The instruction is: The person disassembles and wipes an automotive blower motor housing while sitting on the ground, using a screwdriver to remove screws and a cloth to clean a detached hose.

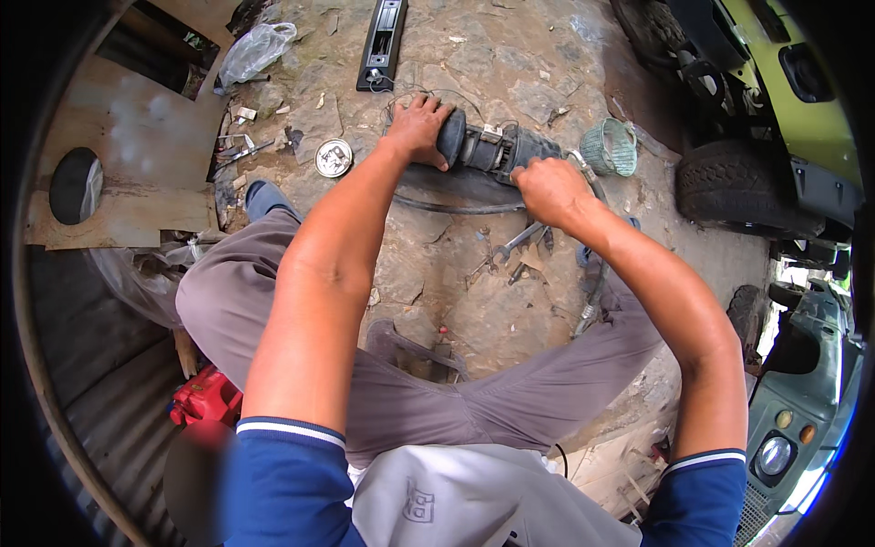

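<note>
A dark, motor-like cylindrical part with a ribbed or wound middle lies crosswise in front of me, above a black rubber-looking piece on the stone ground. My left hand grips its left end, fingers spread over the rounded black cap and thumb on the near side. Against its right end, my right hand is closed in a fist; whatever lies inside those fingers is hidden. Close to the right wrist stands a woven pale-green basket. A hose runs down beside the right forearm.
Wrenches lie between my legs. A round tin of small parts sits left of my left hand. Beyond is a long black metal-topped device. Vehicles with a tyre stand right; a rusty panel and red container are left.
</note>
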Tool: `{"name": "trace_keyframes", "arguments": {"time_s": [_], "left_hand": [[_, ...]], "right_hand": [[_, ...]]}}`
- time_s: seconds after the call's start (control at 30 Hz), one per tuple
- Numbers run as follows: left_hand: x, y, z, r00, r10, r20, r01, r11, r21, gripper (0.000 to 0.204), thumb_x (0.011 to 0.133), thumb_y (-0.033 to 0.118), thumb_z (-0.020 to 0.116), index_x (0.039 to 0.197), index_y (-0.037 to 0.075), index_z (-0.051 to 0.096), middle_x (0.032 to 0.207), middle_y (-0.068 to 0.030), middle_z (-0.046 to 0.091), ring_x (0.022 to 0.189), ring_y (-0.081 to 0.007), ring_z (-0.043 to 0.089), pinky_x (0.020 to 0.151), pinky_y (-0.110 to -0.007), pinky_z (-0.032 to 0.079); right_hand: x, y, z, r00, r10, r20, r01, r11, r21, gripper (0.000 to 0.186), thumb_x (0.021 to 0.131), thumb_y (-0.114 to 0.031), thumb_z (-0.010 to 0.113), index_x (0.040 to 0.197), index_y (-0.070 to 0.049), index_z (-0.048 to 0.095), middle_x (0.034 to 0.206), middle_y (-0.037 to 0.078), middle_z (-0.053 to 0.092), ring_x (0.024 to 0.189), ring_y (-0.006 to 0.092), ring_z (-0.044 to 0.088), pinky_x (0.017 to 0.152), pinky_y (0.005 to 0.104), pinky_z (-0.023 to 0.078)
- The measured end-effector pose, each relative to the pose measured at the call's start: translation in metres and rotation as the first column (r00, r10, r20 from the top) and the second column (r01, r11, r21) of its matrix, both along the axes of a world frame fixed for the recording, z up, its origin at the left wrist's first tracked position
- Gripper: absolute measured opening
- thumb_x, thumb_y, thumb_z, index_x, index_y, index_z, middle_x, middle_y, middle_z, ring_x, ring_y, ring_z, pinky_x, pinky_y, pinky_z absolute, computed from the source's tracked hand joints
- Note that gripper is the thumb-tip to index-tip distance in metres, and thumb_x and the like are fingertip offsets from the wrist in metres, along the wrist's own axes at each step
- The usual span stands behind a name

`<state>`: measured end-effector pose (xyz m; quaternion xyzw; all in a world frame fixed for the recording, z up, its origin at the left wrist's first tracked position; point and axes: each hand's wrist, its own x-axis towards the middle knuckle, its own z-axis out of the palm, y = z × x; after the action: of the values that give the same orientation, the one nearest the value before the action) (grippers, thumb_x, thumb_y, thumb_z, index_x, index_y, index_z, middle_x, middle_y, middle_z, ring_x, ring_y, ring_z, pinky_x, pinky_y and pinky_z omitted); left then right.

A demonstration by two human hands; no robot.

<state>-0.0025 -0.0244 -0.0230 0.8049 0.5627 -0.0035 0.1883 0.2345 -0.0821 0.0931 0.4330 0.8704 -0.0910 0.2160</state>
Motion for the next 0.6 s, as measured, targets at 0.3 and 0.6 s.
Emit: {"name": "trace_keyframes", "arguments": {"time_s": [0.3, 0.6], "left_hand": [[0.000, -0.032, -0.002, 1.000, -0.008, 0.001, 0.008, 1.000, -0.027, 0.125, 0.053, 0.044, 0.096, 0.157, 0.022, 0.031, 0.163, -0.0121, 0.030, 0.151, -0.0366, 0.023, 0.109, -0.066, 0.033], [-0.034, -0.059, 0.059, 0.997, -0.009, -0.076, -0.001, 0.992, -0.125, 0.092, 0.077, 0.041, 0.083, 0.153, 0.013, 0.040, 0.159, -0.0161, 0.037, 0.147, -0.0368, 0.034, 0.116, -0.055, 0.034]], "right_hand": [[0.020, -0.050, -0.015, 0.953, -0.279, -0.116, 0.283, 0.959, 0.019, 0.018, 0.080, -0.005, 0.060, 0.092, 0.000, 0.073, 0.095, 0.026, 0.072, 0.092, 0.0425, 0.072, 0.080, 0.0494, 0.059], [0.023, -0.068, -0.029, 0.908, -0.378, -0.178, 0.384, 0.923, 0.000, 0.022, 0.082, -0.008, 0.063, 0.099, -0.003, 0.077, 0.103, 0.021, 0.074, 0.098, 0.0376, 0.073, 0.085, 0.0452, 0.059]]}}
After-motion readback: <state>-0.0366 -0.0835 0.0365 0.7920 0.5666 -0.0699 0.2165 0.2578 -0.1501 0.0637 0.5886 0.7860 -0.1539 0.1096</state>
